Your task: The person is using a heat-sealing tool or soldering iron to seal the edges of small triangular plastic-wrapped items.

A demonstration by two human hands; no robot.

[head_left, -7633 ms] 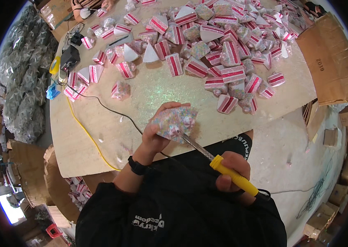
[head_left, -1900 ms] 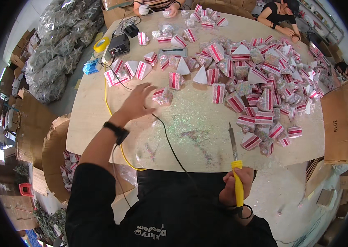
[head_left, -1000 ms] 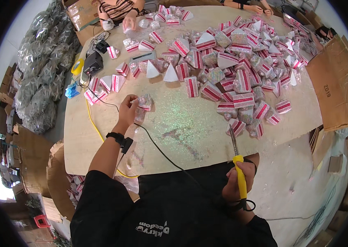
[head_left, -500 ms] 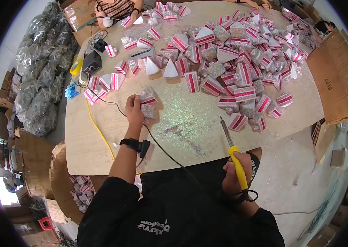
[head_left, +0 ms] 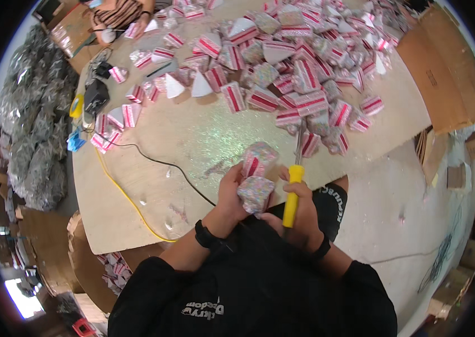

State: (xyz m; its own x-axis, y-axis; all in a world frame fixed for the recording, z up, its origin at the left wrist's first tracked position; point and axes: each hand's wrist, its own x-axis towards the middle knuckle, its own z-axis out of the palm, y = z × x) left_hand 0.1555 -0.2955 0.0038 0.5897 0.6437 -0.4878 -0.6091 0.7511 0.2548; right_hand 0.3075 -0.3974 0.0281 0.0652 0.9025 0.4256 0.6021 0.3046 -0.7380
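Note:
Close to my body, my left hand (head_left: 229, 194) is closed around a pair of decorative cake slices. The nearer cake slice (head_left: 256, 194) turns its speckled, glittery top upward; the farther cake slice (head_left: 261, 157) shows part of a pink band. My right hand (head_left: 305, 209) grips the yellow handle of a soldering iron (head_left: 292, 203), whose metal shaft points away over the table. Some right-hand fingers extend toward the underside of the nearer slice; whether they touch it is hard to tell.
A large heap of similar cake slices (head_left: 305, 73) covers the far right of the table (head_left: 153, 191), beside scattered glitter (head_left: 215, 137). A black cable (head_left: 164, 161) and yellow cord (head_left: 122, 191) cross the left side, near a black box (head_left: 96, 96). Another person's hand (head_left: 143, 23) works at the far edge.
My left hand has brought the cake slices from the table's left-middle toward my body. My right hand has moved left with the soldering iron, closer to them. The head view has shifted.

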